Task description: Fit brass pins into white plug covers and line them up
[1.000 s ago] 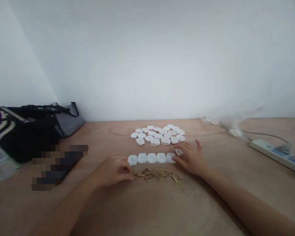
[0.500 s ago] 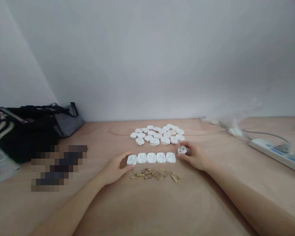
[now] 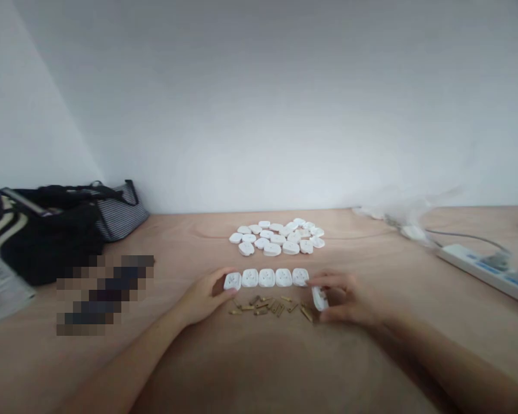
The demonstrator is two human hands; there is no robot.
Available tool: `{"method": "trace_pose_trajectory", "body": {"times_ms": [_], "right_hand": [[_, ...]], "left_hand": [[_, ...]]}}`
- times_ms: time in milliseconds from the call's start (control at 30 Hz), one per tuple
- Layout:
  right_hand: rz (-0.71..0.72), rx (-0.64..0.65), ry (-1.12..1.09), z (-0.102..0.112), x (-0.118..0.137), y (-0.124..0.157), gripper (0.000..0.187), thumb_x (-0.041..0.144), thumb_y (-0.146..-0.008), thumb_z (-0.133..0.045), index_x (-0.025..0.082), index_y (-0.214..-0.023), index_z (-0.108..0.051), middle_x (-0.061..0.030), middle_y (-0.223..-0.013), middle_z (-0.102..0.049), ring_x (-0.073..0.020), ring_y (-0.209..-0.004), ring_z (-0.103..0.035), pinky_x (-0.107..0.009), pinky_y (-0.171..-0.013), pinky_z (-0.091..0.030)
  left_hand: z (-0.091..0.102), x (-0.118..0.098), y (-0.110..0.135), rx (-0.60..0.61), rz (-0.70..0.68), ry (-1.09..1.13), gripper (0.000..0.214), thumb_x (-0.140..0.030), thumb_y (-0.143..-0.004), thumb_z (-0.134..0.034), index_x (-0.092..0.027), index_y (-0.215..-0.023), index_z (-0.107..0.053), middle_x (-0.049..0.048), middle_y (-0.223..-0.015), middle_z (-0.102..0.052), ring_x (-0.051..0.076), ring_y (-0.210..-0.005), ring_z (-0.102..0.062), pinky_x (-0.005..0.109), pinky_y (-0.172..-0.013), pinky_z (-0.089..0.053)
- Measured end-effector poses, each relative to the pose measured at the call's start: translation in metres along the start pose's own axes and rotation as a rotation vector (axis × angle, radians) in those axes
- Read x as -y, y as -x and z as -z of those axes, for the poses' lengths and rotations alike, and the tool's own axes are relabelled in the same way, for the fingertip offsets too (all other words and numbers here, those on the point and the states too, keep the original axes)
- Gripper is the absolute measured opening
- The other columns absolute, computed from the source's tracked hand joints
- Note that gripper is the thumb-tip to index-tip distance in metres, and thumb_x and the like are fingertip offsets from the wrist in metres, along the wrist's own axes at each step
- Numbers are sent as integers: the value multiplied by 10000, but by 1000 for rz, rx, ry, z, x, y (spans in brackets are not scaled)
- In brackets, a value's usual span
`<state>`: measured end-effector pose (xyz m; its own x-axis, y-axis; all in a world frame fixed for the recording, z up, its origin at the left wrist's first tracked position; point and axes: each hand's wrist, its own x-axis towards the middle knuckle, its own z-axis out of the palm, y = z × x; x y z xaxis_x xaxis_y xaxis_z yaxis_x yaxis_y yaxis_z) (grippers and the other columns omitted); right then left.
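Row: the row [image 3: 266,278] is five white plastic pieces side by side; call it the middle of the clock.
Left hand: the left hand [image 3: 205,296] is at 9 o'clock, thumb in front and fingers behind, pinching the end piece [image 3: 232,282] of the row.
Right hand: the right hand [image 3: 358,299] is at 4 o'clock, with its thumb and fingers pinching one more white piece, the held piece [image 3: 318,299].
Held piece: it is tipped up, just past the row's right end; I cannot tell if it touches the table [image 3: 259,362].
Metal bits: the metal bits [image 3: 273,306] lie loose at 6 o'clock, near the row.
White pile: the white pile [image 3: 277,238] sits at 12 o'clock.
Far things: the black bag [image 3: 56,241] is at 10 o'clock, the power strip [image 3: 470,261] at 3 o'clock.
Step now: it looks like lining up white pieces.
Next move: I think it calls for tipping the held piece flat, gently, without bumping the row.
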<state>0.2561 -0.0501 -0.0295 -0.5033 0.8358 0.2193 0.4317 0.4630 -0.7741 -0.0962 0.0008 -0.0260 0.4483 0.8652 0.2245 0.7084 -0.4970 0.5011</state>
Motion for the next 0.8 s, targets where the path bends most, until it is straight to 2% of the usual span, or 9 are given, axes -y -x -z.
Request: {"method": "trace_pose_trajectory", "body": {"times_ms": [67, 200, 367, 600, 733, 800], "right_hand": [[-2, 17, 42, 2, 3, 2, 589, 305, -650, -759, 241, -1205, -574, -76, -1189, -586, -294, -1052, -565, -411, -848, -491], [-57, -28, 51, 5, 1, 6, 616, 262, -647, -747, 223, -1223, -531, -69, -1139, -610, -269, -1004, -581, -416, -863, -480], [-29, -56, -22, 5, -5, 4, 418, 271, -626, -771, 208, -1001, -597, -48, -1023, -655, -253, -978, -601, -417, -888, -465], [9, -129, -123, 3, 1, 3, 315, 325, -582, -806, 196, -805, -624, -95, -1144, -633, -286, -1093, -566, -454, -938, -434], [58, -128, -139, 3, 3, 2, 266, 312, -618, -785, 182, -608, -553, -80, -1069, -660, -269, -1006, -609, -414, -875, -468], [60, -111, -152, 3, 2, 1, 247, 313, -642, -770, 183, -628, -560, -68, -1050, -661, -252, -972, -620, -402, -871, -466]], "left_hand": [[0, 0, 0, 1, -5, -5, 450, -426, -806, -554, -208, -1199, -551, 73, -1224, -600, 273, -1127, -540, 377, -977, -413], [1, -1, 1, -4, -12, -23, 445, -426, -810, -550, -210, -1200, -555, 64, -1212, -608, 268, -1109, -554, 356, -955, -431], [2, -3, 1, 1, -21, -23, 431, -414, -821, -546, -208, -1200, -549, 72, -1221, -600, 272, -1121, -542, 381, -971, -415], [2, -4, 1, 0, -31, -6, 417, -398, -819, -548, -206, -1188, -560, 73, -1199, -612, 270, -1100, -554, 386, -965, -420], [2, -3, 1, -1, -30, -8, 419, -406, -820, -545, -206, -1188, -561, 78, -1210, -604, 275, -1111, -544, 392, -971, -414], [2, -4, 1, 8, -33, -13, 418, -403, -825, -539, -200, -1190, -557, 82, -1212, -599, 272, -1115, -541, 392, -972, -412]]}}
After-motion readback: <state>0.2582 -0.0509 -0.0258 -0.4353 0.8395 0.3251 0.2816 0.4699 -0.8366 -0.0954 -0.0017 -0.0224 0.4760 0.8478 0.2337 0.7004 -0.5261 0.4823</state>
